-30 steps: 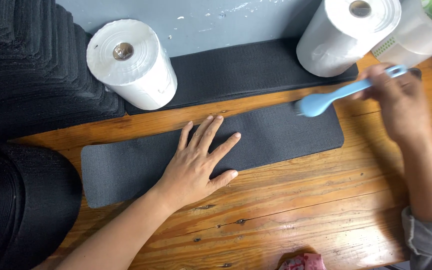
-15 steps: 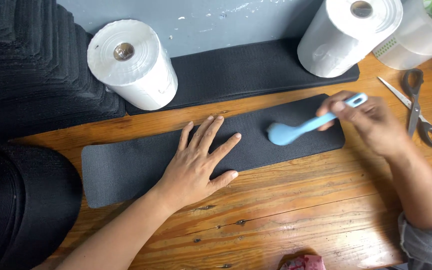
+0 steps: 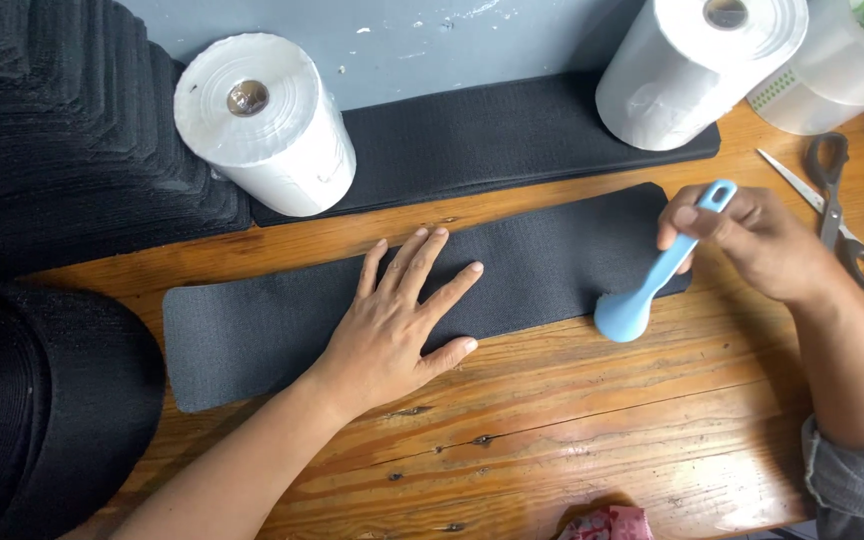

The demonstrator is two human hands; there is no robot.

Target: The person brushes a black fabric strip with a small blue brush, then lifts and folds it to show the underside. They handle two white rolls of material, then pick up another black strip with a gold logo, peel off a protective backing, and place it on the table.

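While your left hand (image 3: 392, 325) is lying flat with fingers spread on the dark fabric strip (image 3: 282, 320), your right hand (image 3: 762, 245) is gripping a light blue spatula (image 3: 652, 280). Its rounded end is touching the strip's lower right edge on the wooden tabletop (image 3: 572, 420). Scissors (image 3: 837, 205) are lying just beside your right hand.

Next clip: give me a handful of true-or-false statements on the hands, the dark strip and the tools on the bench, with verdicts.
1. The left hand lies flat on the dark strip. True.
2. The right hand holds the scissors. False: it holds a light blue spoon-shaped tool; the scissors lie untouched on the wooden bench.
3. The tool's rounded end is at the strip's near edge. True.
4. One white roll lies on the strip under the left hand. False: it stands behind it.
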